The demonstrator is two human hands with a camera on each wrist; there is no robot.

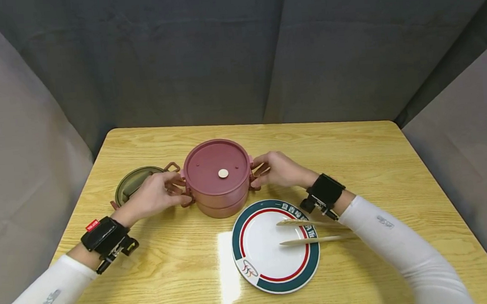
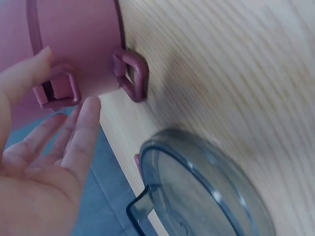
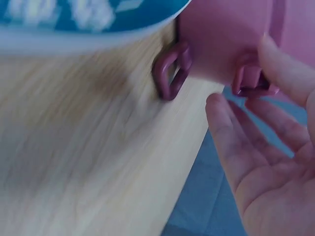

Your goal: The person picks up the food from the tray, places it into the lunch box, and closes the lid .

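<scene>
Pink lidded pot (image 1: 218, 182): table (image 1: 150, 281) centre, w/ side latches. L hand (image 1: 155, 196) and R hand (image 1: 279, 169) flank it, fingers relaxed at latches, gripping nothing. Olive lid (image 1: 132, 183) far left. Plate (image 1: 251, 260) near right carries chopsticks (image 1: 312, 232).

Stacked container (image 1: 217, 179) mid-table (image 1: 150, 281); loose lid (image 1: 133, 183) to left, plate (image 1: 273, 267) in front-right, chopsticks (image 1: 312, 232) across plate.

Left hand (image 1: 155, 196) and right hand (image 1: 279, 169) flank the pink lidded pot (image 1: 217, 177), fingers relaxed at its side clasps.
</scene>
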